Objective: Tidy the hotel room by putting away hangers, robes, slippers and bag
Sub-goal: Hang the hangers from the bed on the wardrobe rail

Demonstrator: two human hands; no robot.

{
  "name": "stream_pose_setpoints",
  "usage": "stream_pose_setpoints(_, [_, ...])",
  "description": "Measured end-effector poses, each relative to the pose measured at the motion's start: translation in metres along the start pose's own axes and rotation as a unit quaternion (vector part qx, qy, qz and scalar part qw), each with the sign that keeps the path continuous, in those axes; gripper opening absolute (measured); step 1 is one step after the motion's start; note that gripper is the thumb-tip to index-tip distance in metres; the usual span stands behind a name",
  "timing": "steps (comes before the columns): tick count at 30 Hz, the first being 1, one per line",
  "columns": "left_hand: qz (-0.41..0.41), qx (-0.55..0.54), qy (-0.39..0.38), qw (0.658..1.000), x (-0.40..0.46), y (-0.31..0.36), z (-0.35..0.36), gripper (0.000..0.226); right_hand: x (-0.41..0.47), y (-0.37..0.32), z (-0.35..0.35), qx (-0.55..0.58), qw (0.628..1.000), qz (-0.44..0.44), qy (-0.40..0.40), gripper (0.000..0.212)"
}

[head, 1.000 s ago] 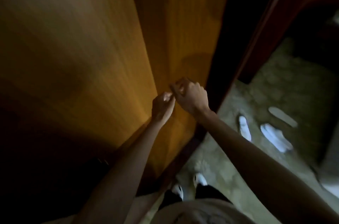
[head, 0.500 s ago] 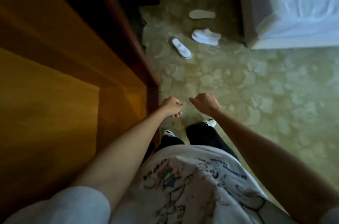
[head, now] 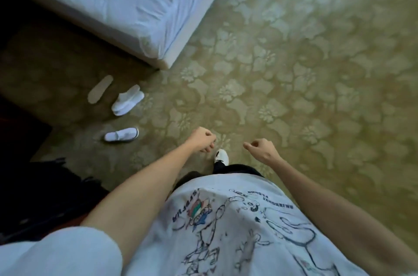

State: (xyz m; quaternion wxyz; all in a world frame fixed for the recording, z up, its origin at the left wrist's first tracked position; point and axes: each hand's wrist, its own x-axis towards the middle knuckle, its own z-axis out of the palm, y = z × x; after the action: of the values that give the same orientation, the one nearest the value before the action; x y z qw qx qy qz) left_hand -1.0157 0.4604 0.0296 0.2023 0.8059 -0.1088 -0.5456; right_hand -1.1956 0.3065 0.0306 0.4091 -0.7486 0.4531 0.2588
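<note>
Left hand (head: pixel 202 139) at frame centre: fingers loosely curled, holding nothing. Right hand (head: pixel 260 148) just right of it: fingers loosely curled too, thumb near forefinger, nothing held. Both hang over patterned carpet (head: pixel 294 76), above white shoe (head: pixel 221 155). White slipper (head: pixel 121 134) on carpet left of left hand. Stacked slippers (head: pixel 127 100) further up, flat slipper sole (head: pixel 100 88) beside them at left. White-sheeted bed corner (head: pixel 126 4) upper left. Dark bag-like shape (head: pixel 52 189) at lower left, too dark to identify.

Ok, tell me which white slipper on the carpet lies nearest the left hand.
The single slipper lying flat, closest to the left hand; the stacked slippers and the sole-up one lie nearer the bed.
</note>
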Motion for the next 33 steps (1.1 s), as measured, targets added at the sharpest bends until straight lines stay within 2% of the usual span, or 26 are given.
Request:
stream_pose_setpoints(4, [0.038, 0.054, -0.004, 0.998, 0.036, 0.062, -0.024, 0.018, 0.026, 0.006, -0.036, 0.058, 0.997, 0.039, 0.017, 0.044])
stream_pose_setpoints(7, [0.048, 0.071, 0.002, 0.996, 0.059, 0.092, -0.047, 0.018, 0.057, -0.015, -0.066, 0.102, 0.994, 0.033, 0.031, 0.044])
stream_pose_setpoints(15, [-0.022, 0.043, 0.007, 0.999, 0.154, 0.145, -0.126, 0.02, 0.176, -0.146, -0.187, 0.101, 0.991, -0.081, 0.034, 0.024])
stream_pose_setpoints(19, [-0.038, 0.027, 0.013, 0.999, 0.219, 0.203, -0.176, 0.02, 0.251, -0.209, -0.263, 0.069, 0.99, -0.118, 0.031, 0.026])
stream_pose_setpoints(25, [-0.014, -0.006, 0.018, 1.0, 0.309, 0.351, -0.257, 0.02, 0.348, -0.263, -0.398, 0.022, 0.993, -0.11, 0.035, 0.026])
stream_pose_setpoints(33, [0.06, -0.03, -0.012, 0.998, 0.403, 0.547, -0.325, 0.019, 0.456, -0.261, -0.543, 0.028, 0.996, -0.037, 0.074, 0.02])
